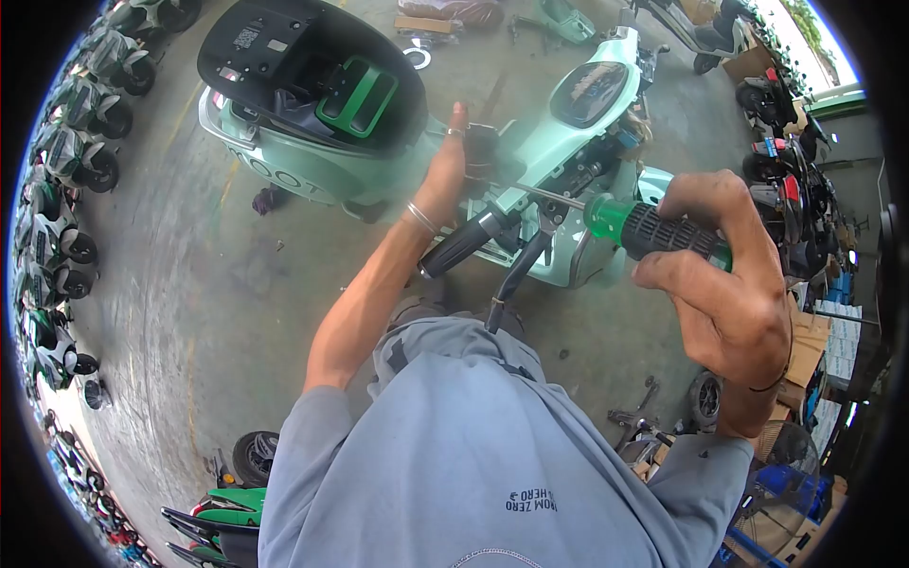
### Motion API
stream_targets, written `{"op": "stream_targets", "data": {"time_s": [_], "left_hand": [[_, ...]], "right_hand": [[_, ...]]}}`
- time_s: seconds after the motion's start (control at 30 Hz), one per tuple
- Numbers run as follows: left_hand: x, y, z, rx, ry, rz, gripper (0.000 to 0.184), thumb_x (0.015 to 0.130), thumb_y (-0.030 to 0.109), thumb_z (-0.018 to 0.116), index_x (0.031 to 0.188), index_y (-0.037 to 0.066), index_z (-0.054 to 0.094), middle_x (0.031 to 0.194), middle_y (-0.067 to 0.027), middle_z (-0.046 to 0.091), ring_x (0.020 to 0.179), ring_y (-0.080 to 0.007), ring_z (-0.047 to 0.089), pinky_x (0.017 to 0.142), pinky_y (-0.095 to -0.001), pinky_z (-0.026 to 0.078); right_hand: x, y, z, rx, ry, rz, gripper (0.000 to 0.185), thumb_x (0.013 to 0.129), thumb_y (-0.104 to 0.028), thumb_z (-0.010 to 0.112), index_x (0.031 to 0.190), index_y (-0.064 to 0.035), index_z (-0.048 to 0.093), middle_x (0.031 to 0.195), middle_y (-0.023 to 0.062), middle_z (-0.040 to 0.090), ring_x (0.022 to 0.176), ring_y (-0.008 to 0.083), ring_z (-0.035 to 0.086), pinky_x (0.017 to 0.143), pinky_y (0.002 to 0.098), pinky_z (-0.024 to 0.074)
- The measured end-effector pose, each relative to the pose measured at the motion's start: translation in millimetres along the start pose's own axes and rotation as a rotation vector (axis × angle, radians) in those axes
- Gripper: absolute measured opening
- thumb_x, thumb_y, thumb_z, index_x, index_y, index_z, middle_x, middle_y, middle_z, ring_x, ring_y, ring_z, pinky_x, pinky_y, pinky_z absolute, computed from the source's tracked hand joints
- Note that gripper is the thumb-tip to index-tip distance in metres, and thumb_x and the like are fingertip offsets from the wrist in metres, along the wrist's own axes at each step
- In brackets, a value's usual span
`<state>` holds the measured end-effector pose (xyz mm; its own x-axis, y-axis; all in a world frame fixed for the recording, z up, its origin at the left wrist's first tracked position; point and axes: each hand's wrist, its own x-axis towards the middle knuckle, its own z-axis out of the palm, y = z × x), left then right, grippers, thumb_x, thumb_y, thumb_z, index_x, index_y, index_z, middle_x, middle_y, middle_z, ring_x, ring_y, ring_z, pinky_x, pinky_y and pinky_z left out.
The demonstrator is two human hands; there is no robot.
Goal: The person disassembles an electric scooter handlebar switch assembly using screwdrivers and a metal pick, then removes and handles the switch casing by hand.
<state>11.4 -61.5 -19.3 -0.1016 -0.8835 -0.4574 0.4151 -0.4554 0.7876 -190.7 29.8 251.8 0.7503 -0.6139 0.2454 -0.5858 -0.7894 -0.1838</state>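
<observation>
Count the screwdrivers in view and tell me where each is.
1: the green-and-black screwdriver, in the right hand, pointing toward the left hand. Others may be hidden.

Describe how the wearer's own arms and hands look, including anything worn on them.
Both arms emerge from short grey-blue sleeves. The left hand and right hand are gloveless. A silver-coloured bangle circles the left wrist, with what looks like a ring on a digit. A thin dark band shows at the right wrist.
</observation>
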Motion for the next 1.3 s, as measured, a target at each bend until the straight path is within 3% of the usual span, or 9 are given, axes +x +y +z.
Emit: {"op": "stream_targets", "data": {"time_s": [0.17,0.3,0.63,0.73,0.83,1.03,1.17,1.27,1.3], "left_hand": [[0,-7,-4,0.032,-0.084,0.084,0.084,0.092,0.08,0.031,0.11,0.006,0.066,0.099,-0.0104,0.068,0.087,-0.0235,0.063,0.081,-0.0376,0.047],[-4,-10,-3,0.044,-0.109,0.138,0.084,0.093,0.078,0.028,0.104,0.004,0.066,0.095,-0.0097,0.069,0.086,-0.0221,0.064,0.078,-0.0353,0.047],[0,-10,0,0.007,-0.032,0.191,0.075,0.096,0.073,0.036,0.098,0.004,0.064,0.082,-0.0098,0.069,0.073,-0.0188,0.066,0.069,-0.0312,0.052],[-3,-10,-1,-0.001,-0.036,0.183,0.075,0.096,0.073,0.035,0.096,0.004,0.065,0.082,-0.0101,0.069,0.072,-0.0188,0.066,0.068,-0.0311,0.053],[-2,-9,-3,0.078,-0.037,0.138,0.088,0.092,0.081,0.027,0.106,0.004,0.067,0.092,-0.0103,0.071,0.084,-0.0218,0.065,0.075,-0.0344,0.047],[8,-19,-10,0.095,-0.024,0.151,0.089,0.092,0.08,0.027,0.116,0.003,0.065,0.1,-0.0107,0.07,0.088,-0.0229,0.065,0.075,-0.0349,0.048],[10,-20,-11,0.095,-0.047,0.148,0.089,0.092,0.08,0.029,0.122,0.004,0.063,0.104,-0.0105,0.068,0.086,-0.023,0.065,0.073,-0.0349,0.048],[12,-20,-9,0.068,-0.046,0.135,0.088,0.092,0.08,0.03,0.12,0.004,0.063,0.102,-0.0103,0.068,0.085,-0.0227,0.064,0.072,-0.0346,0.048],[11,-21,-10,0.058,-0.031,0.129,0.087,0.092,0.08,0.03,0.119,0.004,0.064,0.1,-0.01,0.068,0.084,-0.0226,0.064,0.071,-0.0344,0.047]], "right_hand": [[5,-6,1,0.049,0.041,0.159,0.04,0.075,0.001,0.074,0.114,-0.0023,0.066,0.109,0.019,0.057,0.094,0.0325,0.062,0.078,0.0363,0.0505],[10,10,8,-0.045,0.172,0.313,0.023,0.091,-0.008,0.068,0.11,0.0042,0.063,0.097,0.0195,0.062,0.077,0.0338,0.062,0.073,0.0363,0.0507],[6,20,2,-0.037,-0.06,-0.22,0.029,0.072,0.001,0.073,0.101,0.0014,0.068,0.105,0.017,0.058,0.093,0.0335,0.059,0.069,0.0396,0.0504],[8,11,15,0.115,0.263,0.195,0.029,0.072,0.005,0.071,0.101,0.001,0.068,0.103,0.0163,0.059,0.095,0.0328,0.059,0.071,0.0388,0.0512],[1,22,8,0.01,0.049,0.528,0.032,0.074,0.005,0.071,0.105,0.0004,0.067,0.109,0.0174,0.058,0.101,0.0318,0.059,0.073,0.0368,0.0523],[11,24,-7,0.011,-0.095,-0.12,0.027,0.086,-0.004,0.068,0.112,0.0018,0.064,0.111,0.0181,0.059,0.095,0.0335,0.063,0.072,0.0327,0.0533],[12,14,3,0.111,0.106,0.464,0.028,0.085,-0.003,0.068,0.113,0.0017,0.064,0.112,0.0178,0.057,0.103,0.0329,0.061,0.08,0.0344,0.053],[12,16,-11,-0.012,-0.252,0.46,0.041,0.083,-0.004,0.07,0.123,0.0001,0.061,0.114,0.0182,0.056,0.11,0.0327,0.059,0.085,0.0369,0.0524],[14,21,-14,-0.095,-0.223,0.13,0.042,0.082,-0.003,0.07,0.123,-0.0001,0.06,0.113,0.0182,0.056,0.108,0.0327,0.059,0.084,0.0375,0.0523]]}}
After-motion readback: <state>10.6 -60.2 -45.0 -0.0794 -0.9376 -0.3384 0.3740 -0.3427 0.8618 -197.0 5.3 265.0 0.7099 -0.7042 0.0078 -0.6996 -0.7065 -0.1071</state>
